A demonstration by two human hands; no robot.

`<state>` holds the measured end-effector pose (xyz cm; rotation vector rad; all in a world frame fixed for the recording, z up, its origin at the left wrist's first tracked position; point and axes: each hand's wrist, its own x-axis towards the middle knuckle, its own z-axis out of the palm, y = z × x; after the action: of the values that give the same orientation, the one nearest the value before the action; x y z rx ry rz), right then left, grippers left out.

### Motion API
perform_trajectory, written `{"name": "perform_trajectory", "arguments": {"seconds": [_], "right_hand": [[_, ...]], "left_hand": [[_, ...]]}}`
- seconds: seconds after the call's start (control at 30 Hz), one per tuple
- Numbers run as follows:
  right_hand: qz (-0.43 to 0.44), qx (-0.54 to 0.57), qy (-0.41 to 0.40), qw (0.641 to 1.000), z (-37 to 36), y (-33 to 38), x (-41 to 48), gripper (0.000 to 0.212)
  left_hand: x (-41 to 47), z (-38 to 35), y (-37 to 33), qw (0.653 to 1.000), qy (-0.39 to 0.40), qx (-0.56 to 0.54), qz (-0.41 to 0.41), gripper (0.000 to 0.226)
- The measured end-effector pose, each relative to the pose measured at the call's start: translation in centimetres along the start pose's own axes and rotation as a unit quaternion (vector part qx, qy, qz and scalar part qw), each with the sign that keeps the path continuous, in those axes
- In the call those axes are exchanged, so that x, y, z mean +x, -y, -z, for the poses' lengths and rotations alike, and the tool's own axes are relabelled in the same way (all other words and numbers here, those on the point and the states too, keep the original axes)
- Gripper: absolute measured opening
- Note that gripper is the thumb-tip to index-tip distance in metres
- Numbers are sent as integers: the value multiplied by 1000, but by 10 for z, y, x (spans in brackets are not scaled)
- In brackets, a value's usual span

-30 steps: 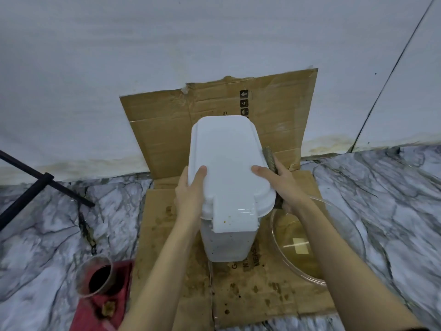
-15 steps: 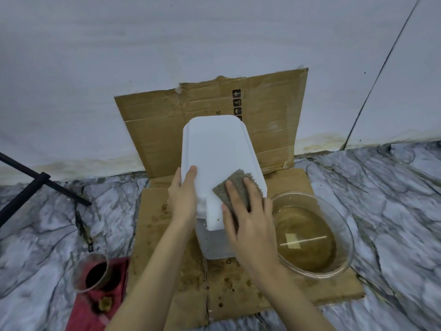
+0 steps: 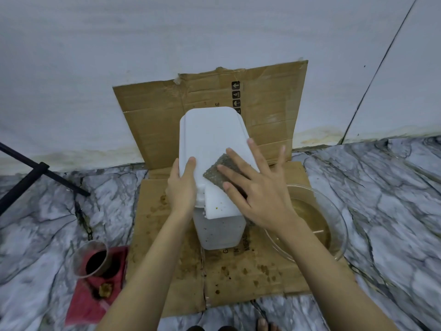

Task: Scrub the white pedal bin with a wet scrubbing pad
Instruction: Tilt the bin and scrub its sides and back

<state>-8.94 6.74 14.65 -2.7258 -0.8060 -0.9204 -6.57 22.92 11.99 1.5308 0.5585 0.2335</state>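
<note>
White pedal bin (image 3: 210,137) stood on the cardboard (image 3: 238,273), left hand (image 3: 181,189) gripping its left edge; right hand (image 3: 262,197), fingers spread flat, had brought the scrubbing pad (image 3: 216,172) from the bin's right side onto its top, so scrubbing had begun

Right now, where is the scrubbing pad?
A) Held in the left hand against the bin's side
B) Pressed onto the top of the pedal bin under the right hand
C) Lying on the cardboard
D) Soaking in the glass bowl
B: the right hand presses the grey scrubbing pad flat onto the top of the white pedal bin, while the left hand grips the bin's edge.
</note>
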Motion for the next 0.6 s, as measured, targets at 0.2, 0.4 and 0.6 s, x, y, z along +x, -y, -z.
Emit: {"name": "perform_trajectory", "arguments": {"seconds": [0.2, 0.4, 0.6], "right_hand": [[35, 92, 45, 994, -18, 8, -2, 43], [-223, 52, 1, 973, -27, 40, 20, 47], [-311, 130, -59, 940, -29, 67, -13, 46]], "left_hand": [[2, -1, 1, 1000, -8, -9, 4, 52], [4, -3, 2, 999, -4, -41, 24, 58], [5, -4, 2, 997, -10, -72, 39, 59]]}}
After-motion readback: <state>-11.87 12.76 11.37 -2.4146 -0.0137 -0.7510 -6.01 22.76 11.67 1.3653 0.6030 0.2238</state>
